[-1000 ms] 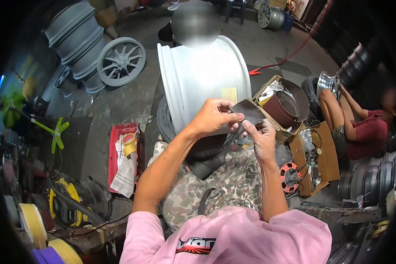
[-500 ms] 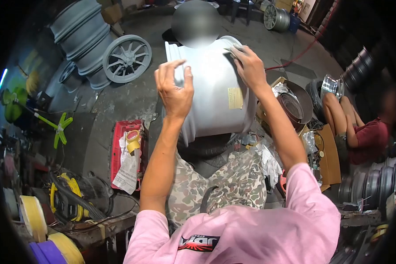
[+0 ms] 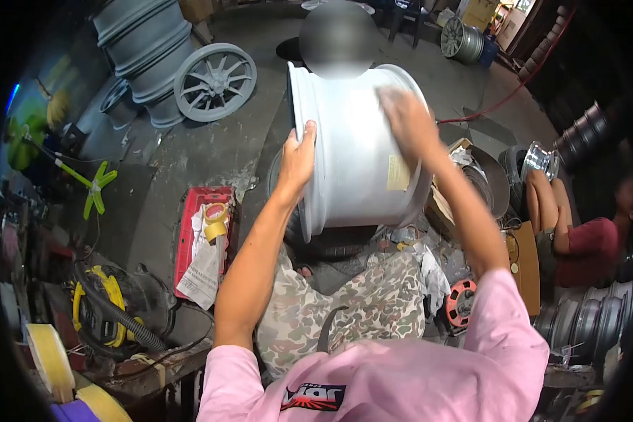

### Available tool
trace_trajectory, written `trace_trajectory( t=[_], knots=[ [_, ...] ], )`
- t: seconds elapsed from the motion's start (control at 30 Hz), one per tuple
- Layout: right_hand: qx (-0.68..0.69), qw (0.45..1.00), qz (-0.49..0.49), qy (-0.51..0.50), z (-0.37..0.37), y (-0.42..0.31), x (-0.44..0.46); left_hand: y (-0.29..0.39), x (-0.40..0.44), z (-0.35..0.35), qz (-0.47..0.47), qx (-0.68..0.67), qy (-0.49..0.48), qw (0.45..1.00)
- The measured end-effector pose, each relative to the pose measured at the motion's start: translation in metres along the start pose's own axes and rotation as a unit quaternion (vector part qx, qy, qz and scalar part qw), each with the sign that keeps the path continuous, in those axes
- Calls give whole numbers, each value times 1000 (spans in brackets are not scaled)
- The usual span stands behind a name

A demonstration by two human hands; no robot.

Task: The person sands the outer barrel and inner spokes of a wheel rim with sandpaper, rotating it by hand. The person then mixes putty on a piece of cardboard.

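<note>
A silver-grey wheel rim (image 3: pixel 352 151) lies on its side in front of me, resting on a black tyre (image 3: pixel 334 246). A yellowish label (image 3: pixel 399 173) sticks to its barrel. My left hand (image 3: pixel 299 160) grips the rim's left flange, thumb on the near face and fingers wrapped behind the edge. On the upper right of the barrel is my right hand (image 3: pixel 408 123), smeared by motion. Whether its fingers hold anything cannot be made out.
Grey wheels (image 3: pixel 216 82) stand and stack at the back left. A red toolbox (image 3: pixel 202 235) with tape and paper sits left. On the right are a cardboard box (image 3: pixel 524 264), a red-orange reel (image 3: pixel 461 302) and a seated person (image 3: pixel 584 246). A red hose (image 3: pixel 496 107) crosses the floor.
My left hand, raised with its fingers curved before, has come down onto the rim's left flange. My right hand has moved down from the rim's top edge onto the barrel. The view has shifted slightly.
</note>
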State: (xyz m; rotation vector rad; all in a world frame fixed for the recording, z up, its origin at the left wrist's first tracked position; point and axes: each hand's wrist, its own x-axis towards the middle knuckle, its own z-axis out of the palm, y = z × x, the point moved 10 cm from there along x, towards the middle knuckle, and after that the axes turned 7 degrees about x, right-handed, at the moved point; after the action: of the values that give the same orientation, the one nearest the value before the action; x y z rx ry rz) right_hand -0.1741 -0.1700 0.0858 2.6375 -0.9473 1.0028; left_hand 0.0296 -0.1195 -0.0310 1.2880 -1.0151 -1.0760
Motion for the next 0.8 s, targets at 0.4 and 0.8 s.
trace_trajectory(
  t=[0.4,0.8],
  knots=[
    [94,995,-28,-12,32,-131,-71,43,-17,-12,154,131,114,973],
    [56,996,57,-30,23,31,51,51,-21,-15,181,166,116,963]
  ],
)
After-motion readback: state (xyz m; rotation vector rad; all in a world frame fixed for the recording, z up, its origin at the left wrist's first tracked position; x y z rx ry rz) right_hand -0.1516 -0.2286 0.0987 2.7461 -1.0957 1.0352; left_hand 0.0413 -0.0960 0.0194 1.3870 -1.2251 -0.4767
